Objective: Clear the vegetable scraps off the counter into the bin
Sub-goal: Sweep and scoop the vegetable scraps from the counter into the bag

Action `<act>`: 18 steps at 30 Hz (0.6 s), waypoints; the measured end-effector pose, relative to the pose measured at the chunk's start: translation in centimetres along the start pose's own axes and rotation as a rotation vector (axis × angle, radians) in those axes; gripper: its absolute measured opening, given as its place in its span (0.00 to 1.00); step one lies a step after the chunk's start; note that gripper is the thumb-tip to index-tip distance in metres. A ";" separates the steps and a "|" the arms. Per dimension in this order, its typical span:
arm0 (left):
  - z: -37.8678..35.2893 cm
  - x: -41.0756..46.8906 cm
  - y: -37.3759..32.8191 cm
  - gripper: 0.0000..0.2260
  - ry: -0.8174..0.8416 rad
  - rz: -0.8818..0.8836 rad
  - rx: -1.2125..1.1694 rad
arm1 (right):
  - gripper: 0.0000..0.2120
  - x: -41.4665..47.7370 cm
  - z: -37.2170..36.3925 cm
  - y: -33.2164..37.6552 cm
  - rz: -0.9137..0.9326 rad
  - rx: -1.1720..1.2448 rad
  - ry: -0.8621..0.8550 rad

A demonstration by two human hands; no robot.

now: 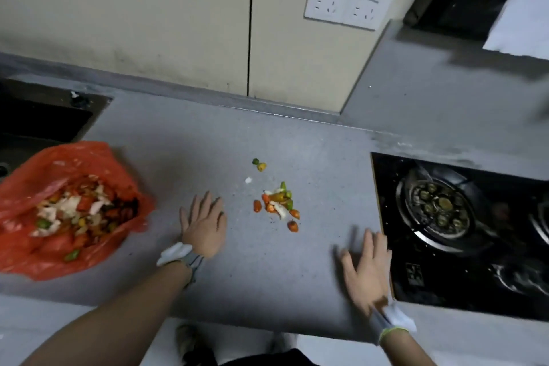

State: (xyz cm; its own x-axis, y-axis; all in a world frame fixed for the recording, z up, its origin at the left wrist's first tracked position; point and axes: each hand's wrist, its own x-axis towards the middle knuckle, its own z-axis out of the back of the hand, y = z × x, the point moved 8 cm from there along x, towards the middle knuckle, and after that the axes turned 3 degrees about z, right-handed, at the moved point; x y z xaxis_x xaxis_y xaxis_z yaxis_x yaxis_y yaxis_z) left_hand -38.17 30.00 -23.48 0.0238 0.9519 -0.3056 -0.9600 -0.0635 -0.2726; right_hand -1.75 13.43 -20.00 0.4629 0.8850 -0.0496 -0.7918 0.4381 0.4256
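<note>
The right hand [367,272] is smeared by motion blur, so its fingers cannot be told apart. The red bag [59,208] is cut by the left edge, and the scraps [277,202] inside it blur into a mix. The sink [44,122] and the stove [460,232] run off the frame. A white sheet [520,15] at top right is blurred and cropped.

The light is dim and soft. The counter [267,134] looks grey and grainy. The right hand [367,270] is smeared by blur, and the left hand [205,223] is a bit sharper. Straight lines bend near the edges. The stove [445,211] shines a little.
</note>
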 end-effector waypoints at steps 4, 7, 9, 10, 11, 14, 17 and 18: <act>-1.6 0.0 -1.1 0.25 -0.046 -0.003 0.120 | 0.43 -3.6 -0.4 -3.9 -0.188 -0.132 0.049; -1.9 -0.1 -1.6 0.25 -0.077 -0.035 0.162 | 0.46 -4.2 -2.1 -2.5 -0.236 -0.119 0.073; -1.5 -0.3 -1.7 0.25 -0.088 -0.036 0.165 | 0.45 -3.4 -3.3 0.5 -0.213 -0.041 0.074; -1.7 -0.5 -1.8 0.25 -0.078 -0.037 0.165 | 0.45 -2.9 -3.8 1.8 -0.199 -0.019 0.084; -1.7 -0.5 -1.8 0.25 -0.070 -0.036 0.167 | 0.44 -2.3 -4.4 3.3 -0.162 -0.003 0.091; -1.3 -0.2 -1.7 0.24 -0.078 -0.045 0.160 | 0.43 -1.2 -6.0 8.5 0.128 0.041 0.169; 0.7 0.6 -1.1 0.23 -0.171 -0.125 0.065 | 0.47 0.5 -6.5 11.0 0.234 0.050 0.167; 1.2 0.7 -1.1 0.23 -0.210 -0.150 0.045 | 0.50 1.1 -6.0 10.2 0.141 0.069 0.137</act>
State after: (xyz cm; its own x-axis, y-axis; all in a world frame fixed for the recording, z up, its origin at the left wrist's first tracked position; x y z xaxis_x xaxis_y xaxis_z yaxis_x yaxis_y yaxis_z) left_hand -37.40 31.12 -22.27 0.1125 0.9914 -0.0676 -0.9619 0.0916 -0.2578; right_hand -11.79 19.82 -21.16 0.2871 0.9521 -0.1051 -0.8136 0.3003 0.4979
